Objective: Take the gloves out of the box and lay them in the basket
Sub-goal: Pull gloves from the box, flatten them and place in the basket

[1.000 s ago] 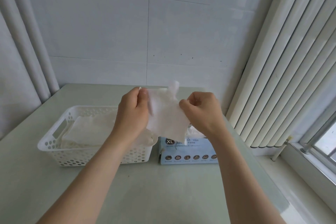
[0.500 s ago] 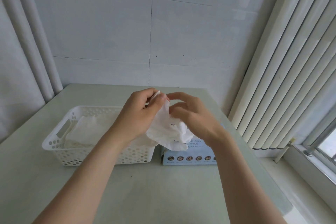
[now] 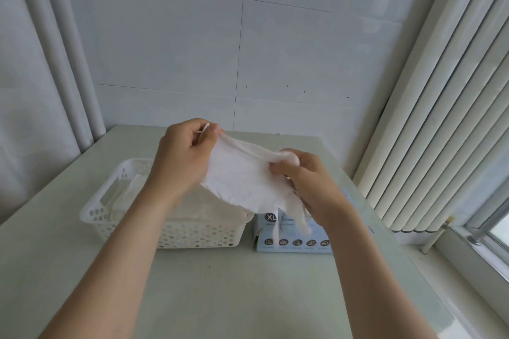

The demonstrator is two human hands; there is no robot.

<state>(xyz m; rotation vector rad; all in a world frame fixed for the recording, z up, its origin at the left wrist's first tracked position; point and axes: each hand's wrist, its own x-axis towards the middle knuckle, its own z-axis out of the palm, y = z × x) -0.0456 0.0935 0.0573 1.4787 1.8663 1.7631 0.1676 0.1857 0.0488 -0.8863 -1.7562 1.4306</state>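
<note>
A thin white glove is stretched in the air between both hands, above the table. My left hand pinches its upper left corner. My right hand grips its right end, and the glove's fingers dangle below that hand. Under the glove stands a white perforated basket with several white gloves lying in it. To its right sits the light blue glove box, marked XL, partly hidden by my right hand and the hanging glove.
The pale green table ends at the right near a window sill. Vertical blinds hang at the right. A tiled wall stands behind, and grey curtains hang at the left.
The glove was bunched between close hands half a second ago. Now the hands have drawn apart and the glove is pulled out wide, my right hand lower.
</note>
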